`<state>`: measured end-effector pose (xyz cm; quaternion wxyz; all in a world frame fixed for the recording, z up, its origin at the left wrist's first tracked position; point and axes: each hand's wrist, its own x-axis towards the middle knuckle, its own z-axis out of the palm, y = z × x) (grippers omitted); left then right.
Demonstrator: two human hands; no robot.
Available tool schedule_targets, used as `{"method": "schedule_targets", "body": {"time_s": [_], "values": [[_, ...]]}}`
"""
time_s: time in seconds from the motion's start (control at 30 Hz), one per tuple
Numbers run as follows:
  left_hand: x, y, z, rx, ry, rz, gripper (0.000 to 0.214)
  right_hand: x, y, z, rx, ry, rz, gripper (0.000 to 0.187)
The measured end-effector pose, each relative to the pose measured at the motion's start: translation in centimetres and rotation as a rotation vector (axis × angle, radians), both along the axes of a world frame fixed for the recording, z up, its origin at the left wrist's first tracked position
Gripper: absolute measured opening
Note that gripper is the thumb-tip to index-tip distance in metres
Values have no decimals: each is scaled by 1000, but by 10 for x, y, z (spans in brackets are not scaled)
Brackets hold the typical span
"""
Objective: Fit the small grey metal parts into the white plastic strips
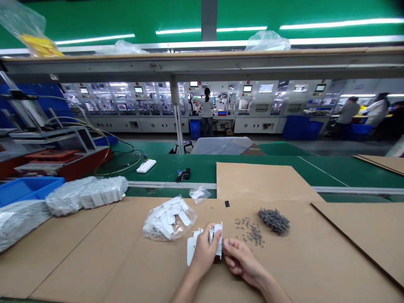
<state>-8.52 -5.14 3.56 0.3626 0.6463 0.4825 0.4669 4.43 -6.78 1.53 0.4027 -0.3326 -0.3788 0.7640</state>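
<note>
My left hand (204,248) is closed around a small stack of white plastic parts (218,240), thumb on top. Just right of the stack, my right hand (242,257) has its thumb and forefinger pinched together at the parts' edge; whatever is between the fingertips is too small to make out. More white plastic pieces (191,249) lie on the cardboard beside and partly behind my left hand. A clear bag of white plastic parts (170,218) sits to the left. Beyond my right hand are scattered small grey pieces (254,233) and a denser pile of grey pieces (274,221).
Cardboard sheets (142,269) cover the bench. Wrapped stacks of white parts (86,192) and a blue bin (34,189) stand at left, near a press-like machine (53,147). A small bag (199,194), keys (183,174) and a white device (146,166) lie farther back. People work beyond.
</note>
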Motion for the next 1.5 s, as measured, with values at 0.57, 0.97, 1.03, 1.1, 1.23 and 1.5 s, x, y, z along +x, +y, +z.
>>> {"method": "schedule_targets", "body": {"time_s": [0.57,0.97,1.03,1.1,1.23,1.5], "values": [[-1,-2,2,27,73,-52,20,4,2,-8,21,-46,52,31],[0,1,-2,-54,-71,-63,24,8,5,-8,50,-65,-10,26],[-1,3,-4,-105,-147,-71,25,9,5,-8,63,-85,-41,24],[-1,5,-5,-145,-196,-104,25,9,5,-9,77,-127,-66,24],[-2,7,-11,-165,-200,-152,21,5,7,-16,120,-219,-133,26],[-2,11,-19,-184,-219,-86,16,0,9,-18,345,-494,-375,25]]}}
